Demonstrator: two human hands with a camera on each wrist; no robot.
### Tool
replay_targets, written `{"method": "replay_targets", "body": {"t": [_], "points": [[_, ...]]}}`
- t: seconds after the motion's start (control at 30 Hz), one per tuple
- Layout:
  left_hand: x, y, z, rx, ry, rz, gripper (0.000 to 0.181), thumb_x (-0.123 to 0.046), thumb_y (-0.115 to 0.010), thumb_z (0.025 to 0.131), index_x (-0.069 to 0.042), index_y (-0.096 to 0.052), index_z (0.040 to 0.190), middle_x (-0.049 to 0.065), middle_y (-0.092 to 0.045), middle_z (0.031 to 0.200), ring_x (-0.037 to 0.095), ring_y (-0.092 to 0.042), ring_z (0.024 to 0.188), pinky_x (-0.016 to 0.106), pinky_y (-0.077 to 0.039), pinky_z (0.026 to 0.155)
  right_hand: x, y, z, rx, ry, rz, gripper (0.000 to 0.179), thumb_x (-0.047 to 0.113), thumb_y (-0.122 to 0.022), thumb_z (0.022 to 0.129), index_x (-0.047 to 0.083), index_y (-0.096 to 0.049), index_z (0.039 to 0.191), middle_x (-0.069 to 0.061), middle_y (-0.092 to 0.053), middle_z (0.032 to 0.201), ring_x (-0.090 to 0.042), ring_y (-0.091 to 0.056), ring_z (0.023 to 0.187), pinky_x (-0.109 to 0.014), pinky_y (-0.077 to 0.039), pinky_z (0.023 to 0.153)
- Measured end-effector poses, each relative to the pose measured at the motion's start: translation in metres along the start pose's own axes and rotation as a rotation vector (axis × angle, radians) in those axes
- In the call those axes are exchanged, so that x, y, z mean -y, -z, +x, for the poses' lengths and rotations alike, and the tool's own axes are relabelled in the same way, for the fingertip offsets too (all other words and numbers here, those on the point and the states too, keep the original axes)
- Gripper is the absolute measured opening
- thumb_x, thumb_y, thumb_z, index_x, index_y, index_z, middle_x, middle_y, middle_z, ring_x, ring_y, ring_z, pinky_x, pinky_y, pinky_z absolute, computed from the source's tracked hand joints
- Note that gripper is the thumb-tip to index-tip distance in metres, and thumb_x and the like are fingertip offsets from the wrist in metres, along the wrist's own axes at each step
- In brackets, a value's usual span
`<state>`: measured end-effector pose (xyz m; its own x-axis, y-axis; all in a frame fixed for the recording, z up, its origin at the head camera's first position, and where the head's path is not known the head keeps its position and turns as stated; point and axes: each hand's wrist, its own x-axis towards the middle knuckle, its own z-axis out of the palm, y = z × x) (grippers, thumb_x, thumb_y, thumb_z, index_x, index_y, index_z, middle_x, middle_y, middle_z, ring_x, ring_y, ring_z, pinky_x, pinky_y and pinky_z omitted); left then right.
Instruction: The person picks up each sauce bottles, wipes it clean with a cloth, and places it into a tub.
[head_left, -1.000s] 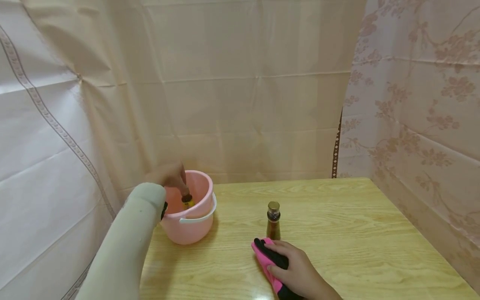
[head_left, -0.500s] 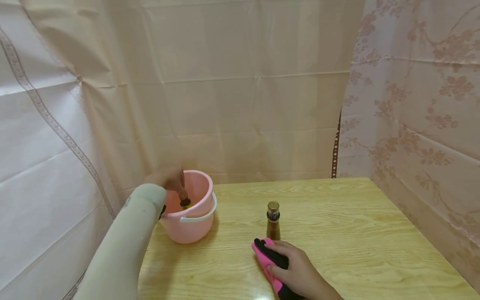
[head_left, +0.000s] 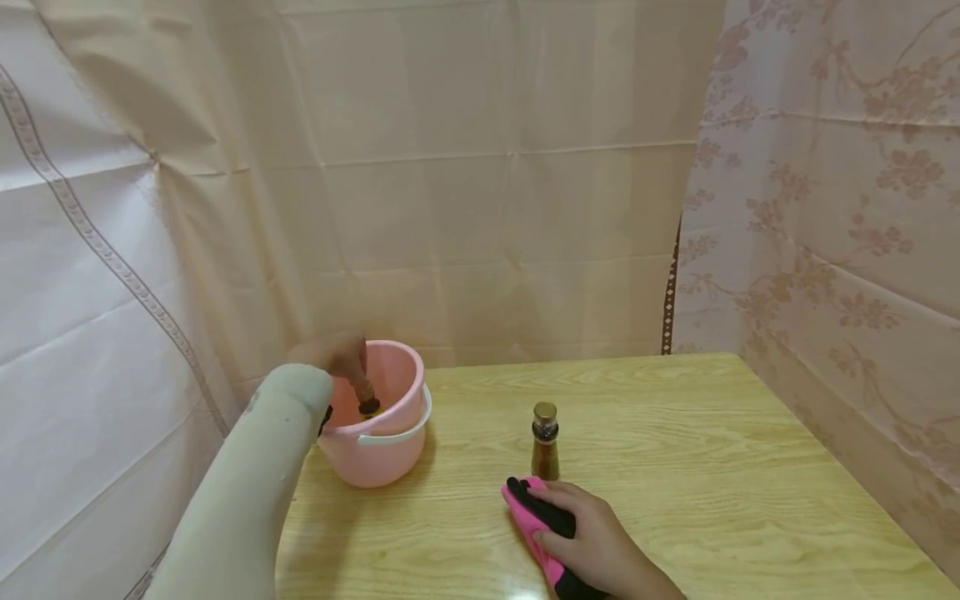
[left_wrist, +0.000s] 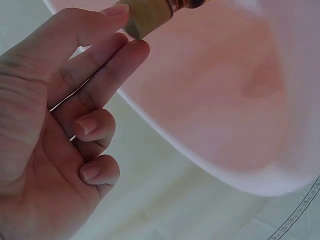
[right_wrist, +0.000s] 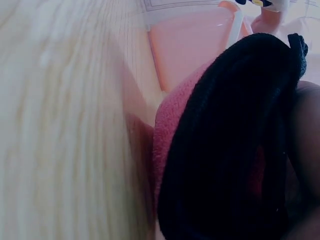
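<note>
My left hand (head_left: 347, 360) reaches over the rim of a pink bucket (head_left: 375, 462) and pinches the gold cap (left_wrist: 147, 17) of a small glass bottle (head_left: 370, 407). The thumb and two straighter fingertips meet at the cap in the left wrist view, while the other fingers curl loosely. Most of this bottle is hidden inside the bucket. My right hand (head_left: 596, 533) grips a soft pink-and-black fabric item (head_left: 534, 525) low over the table; the right wrist view shows its fuzzy pink side and black-trimmed opening. Just beyond it stands a second gold-capped bottle (head_left: 546, 454), upright, with brown contents.
The bucket's white handle (head_left: 397, 437) hangs down on its near side. Everything stands on a wood-grain table (head_left: 675, 467). Beige curtains (head_left: 480, 208) hang behind the table, and flowered cloth (head_left: 847, 208) hangs along its right side.
The left hand has lowered the bottle deeper into the bucket, so less of its yellow label shows. The right hand, the fabric item and the second bottle stay in place.
</note>
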<state>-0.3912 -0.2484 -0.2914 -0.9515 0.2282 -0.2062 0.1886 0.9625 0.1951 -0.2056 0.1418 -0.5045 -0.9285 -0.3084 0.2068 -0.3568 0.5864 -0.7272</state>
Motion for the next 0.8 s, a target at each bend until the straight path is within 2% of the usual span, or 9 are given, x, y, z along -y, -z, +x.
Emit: {"method": "replay_targets", "body": {"t": [0.1, 0.23, 0.33, 0.43, 0.63, 0.8], "points": [[-0.001, 0.006, -0.002, -0.018, -0.007, -0.007, 0.037, -0.037, -0.102, 0.060, -0.013, -0.079, 0.077, 0.003, -0.076, 0.082, 0.028, -0.069, 0.082, 0.038, -0.059, 0.070, 0.000, 0.000, 0.000, 0.005, 0.000, 0.006, 0.048, 0.039, -0.077, 0.092, 0.036, -0.065, 0.138, 0.003, -0.060, 0.146, -0.025, -0.055, 0.136, -0.053, -0.048, 0.106], [-0.007, 0.021, -0.008, -0.078, -0.026, 0.010, 0.022, -0.023, -0.097, 0.070, -0.013, -0.080, 0.078, 0.004, -0.076, 0.084, 0.026, -0.069, 0.080, 0.042, -0.061, 0.074, 0.001, 0.000, 0.000, 0.008, -0.004, 0.006, 0.048, 0.039, -0.077, 0.092, 0.036, -0.065, 0.138, 0.003, -0.060, 0.145, -0.026, -0.056, 0.136, -0.052, -0.048, 0.105], [-0.016, 0.032, -0.014, -0.122, -0.073, 0.021, 0.013, -0.012, -0.091, 0.077, -0.011, -0.079, 0.082, 0.006, -0.075, 0.087, 0.025, -0.067, 0.080, 0.043, -0.061, 0.075, 0.000, 0.000, -0.001, 0.005, -0.004, 0.000, 0.048, 0.038, -0.078, 0.091, 0.036, -0.065, 0.138, 0.003, -0.061, 0.145, -0.025, -0.056, 0.135, -0.051, -0.049, 0.104], [-0.027, 0.039, -0.019, -0.154, -0.136, 0.035, 0.013, -0.011, -0.087, 0.080, -0.009, -0.077, 0.087, 0.007, -0.074, 0.089, 0.026, -0.065, 0.081, 0.041, -0.059, 0.074, 0.000, 0.001, -0.001, 0.005, -0.006, 0.004, 0.049, 0.037, -0.078, 0.091, 0.037, -0.065, 0.138, 0.003, -0.061, 0.145, -0.025, -0.056, 0.135, -0.051, -0.049, 0.104], [-0.054, 0.032, -0.027, -0.255, -0.193, 0.023, 0.019, -0.011, -0.084, 0.079, -0.012, -0.076, 0.096, 0.004, -0.072, 0.095, 0.026, -0.063, 0.084, 0.039, -0.055, 0.074, -0.001, 0.004, 0.000, 0.027, -0.015, 0.021, 0.047, 0.040, -0.077, 0.092, 0.038, -0.065, 0.137, 0.004, -0.059, 0.146, -0.027, -0.055, 0.137, -0.053, -0.048, 0.104], [-0.081, 0.020, -0.027, -0.270, -0.295, 0.011, 0.017, -0.009, -0.081, 0.081, -0.011, -0.076, 0.097, 0.004, -0.072, 0.096, 0.023, -0.064, 0.086, 0.039, -0.056, 0.079, -0.003, 0.005, 0.000, 0.041, -0.018, 0.043, 0.045, 0.040, -0.076, 0.093, 0.040, -0.064, 0.136, 0.003, -0.059, 0.146, -0.030, -0.055, 0.137, -0.050, -0.050, 0.102]]}}
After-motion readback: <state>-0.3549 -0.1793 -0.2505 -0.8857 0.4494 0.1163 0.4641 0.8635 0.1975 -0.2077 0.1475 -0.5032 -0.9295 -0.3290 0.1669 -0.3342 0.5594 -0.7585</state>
